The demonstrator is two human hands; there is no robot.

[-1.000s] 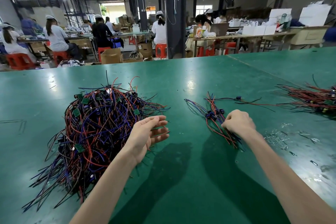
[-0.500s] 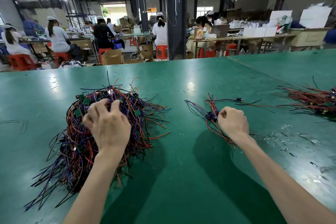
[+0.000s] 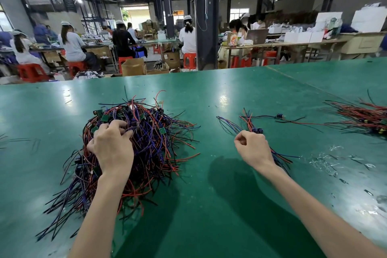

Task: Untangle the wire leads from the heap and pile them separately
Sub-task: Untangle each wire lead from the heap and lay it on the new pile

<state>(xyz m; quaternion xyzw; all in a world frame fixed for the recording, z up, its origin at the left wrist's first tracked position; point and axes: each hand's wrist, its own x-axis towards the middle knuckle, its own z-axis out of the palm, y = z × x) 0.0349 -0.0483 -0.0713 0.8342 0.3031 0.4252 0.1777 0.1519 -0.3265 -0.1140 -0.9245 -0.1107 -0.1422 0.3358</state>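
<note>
Most of the work looks to lie ahead: the heap (image 3: 146, 148) of red, blue and black wire leads sits bulky and tangled on the left of the green worktop (image 3: 209, 205). Only a small pile (image 3: 249, 120) of freed leads lies to its right, and a larger bundle (image 3: 364, 117) lies at the right edge. The left hand (image 3: 112, 146) lies on the heap, fingers curled into the strands and gripping them. The right hand (image 3: 252, 148) is curled, thumb to forefinger, over the small pile's near end; whether it pinches a lead cannot be told.
</note>
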